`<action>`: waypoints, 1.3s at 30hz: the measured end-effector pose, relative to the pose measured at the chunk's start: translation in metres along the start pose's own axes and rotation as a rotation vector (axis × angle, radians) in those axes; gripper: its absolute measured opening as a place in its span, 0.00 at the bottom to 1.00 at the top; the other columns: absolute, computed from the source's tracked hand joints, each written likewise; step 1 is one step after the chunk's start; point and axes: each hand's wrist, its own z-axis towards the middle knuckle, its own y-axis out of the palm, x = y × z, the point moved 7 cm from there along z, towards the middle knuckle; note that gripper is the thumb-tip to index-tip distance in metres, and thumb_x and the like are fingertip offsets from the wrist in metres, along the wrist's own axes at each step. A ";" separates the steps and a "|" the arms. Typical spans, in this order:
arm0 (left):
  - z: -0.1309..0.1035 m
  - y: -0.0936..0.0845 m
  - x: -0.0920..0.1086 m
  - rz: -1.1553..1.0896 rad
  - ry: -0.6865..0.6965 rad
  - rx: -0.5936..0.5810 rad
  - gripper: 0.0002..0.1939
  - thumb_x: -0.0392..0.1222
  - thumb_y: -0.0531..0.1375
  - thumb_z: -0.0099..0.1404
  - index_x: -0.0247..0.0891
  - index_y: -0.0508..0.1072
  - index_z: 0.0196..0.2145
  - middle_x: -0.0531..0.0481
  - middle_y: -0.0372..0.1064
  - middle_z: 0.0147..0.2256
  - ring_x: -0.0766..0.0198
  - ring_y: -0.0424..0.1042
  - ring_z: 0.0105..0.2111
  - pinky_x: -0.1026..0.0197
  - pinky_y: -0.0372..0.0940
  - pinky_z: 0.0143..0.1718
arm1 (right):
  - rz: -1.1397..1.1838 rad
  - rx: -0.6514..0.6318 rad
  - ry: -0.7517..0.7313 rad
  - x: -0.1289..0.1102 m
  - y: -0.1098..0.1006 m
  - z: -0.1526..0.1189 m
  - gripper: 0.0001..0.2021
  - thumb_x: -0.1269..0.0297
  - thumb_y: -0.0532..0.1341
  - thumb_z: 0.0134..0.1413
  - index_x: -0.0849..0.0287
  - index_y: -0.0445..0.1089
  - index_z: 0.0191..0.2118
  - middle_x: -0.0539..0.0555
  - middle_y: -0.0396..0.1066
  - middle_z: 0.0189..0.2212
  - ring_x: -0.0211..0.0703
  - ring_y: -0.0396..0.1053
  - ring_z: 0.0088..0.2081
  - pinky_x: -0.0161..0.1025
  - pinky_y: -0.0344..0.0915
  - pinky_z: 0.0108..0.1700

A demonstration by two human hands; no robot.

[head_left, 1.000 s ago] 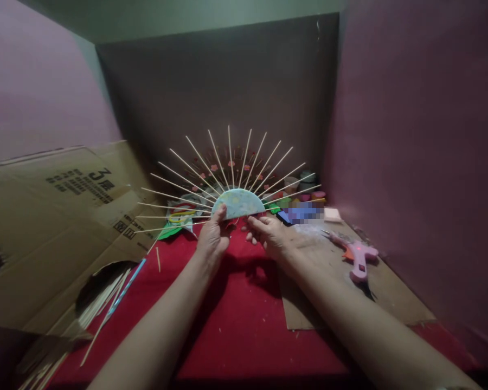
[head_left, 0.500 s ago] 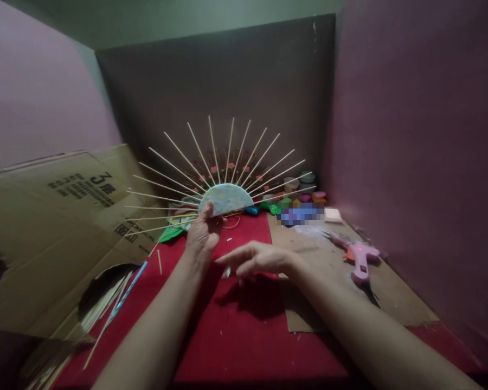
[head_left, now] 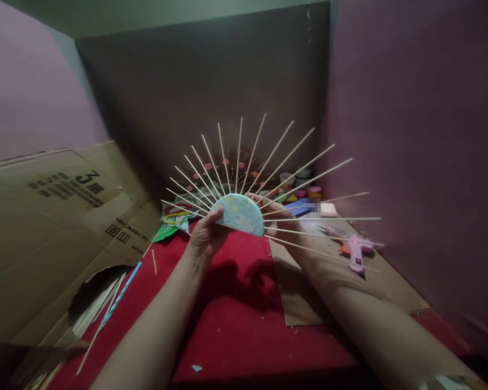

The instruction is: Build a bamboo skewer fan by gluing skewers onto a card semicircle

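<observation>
My left hand (head_left: 206,234) is closed on a half-round pale blue piece (head_left: 241,212), its thumb on the front face near the lower left corner. Thin wooden sticks (head_left: 223,155) spread from its curved edge like a sunburst fan. The piece is tilted, its right side lower. Behind its right side is my right hand (head_left: 282,221), with stretched fingers reaching to the back of the curved edge among the sticks. Part of that hand is hidden, and I cannot tell how firmly it touches the piece.
A pink glue gun (head_left: 356,253) with a red light rests on a cardboard sheet (head_left: 296,306) at right. Left stands a large cardboard box (head_left: 36,227) with loose sticks (head_left: 101,303) at its hole. A second, flower-decorated stick fan (head_left: 242,164) stands behind. Red cloth (head_left: 236,336) covers the table.
My right hand has risen from above the red cloth to behind the fan's right side. The fan has moved slightly right and turned clockwise, still in my left hand. The view has shifted a little.
</observation>
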 end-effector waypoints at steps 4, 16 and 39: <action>0.001 -0.002 -0.006 -0.002 -0.024 0.014 0.17 0.30 0.60 0.55 0.32 0.74 0.44 0.45 0.77 0.34 0.59 0.75 0.37 0.59 0.71 0.43 | -0.015 0.052 0.012 0.003 -0.006 -0.003 0.10 0.66 0.71 0.37 0.60 0.69 0.24 0.47 0.69 0.21 0.35 0.66 0.23 0.35 0.65 0.29; -0.001 -0.004 0.038 -0.097 0.176 -0.022 0.09 0.42 0.61 0.62 0.40 0.75 0.40 0.49 0.76 0.33 0.62 0.73 0.30 0.62 0.66 0.27 | -0.176 0.394 0.087 0.057 -0.077 0.015 0.14 0.63 0.63 0.56 0.60 0.68 0.48 0.54 0.71 0.39 0.39 0.70 0.33 0.39 0.70 0.33; -0.047 0.005 -0.009 0.759 -0.116 -0.163 0.09 0.38 0.67 0.52 0.32 0.76 0.19 0.47 0.67 0.15 0.70 0.60 0.14 0.69 0.50 0.15 | 0.219 0.280 -0.006 0.032 -0.049 0.011 0.09 0.69 0.70 0.38 0.59 0.70 0.29 0.48 0.73 0.21 0.37 0.71 0.23 0.32 0.69 0.25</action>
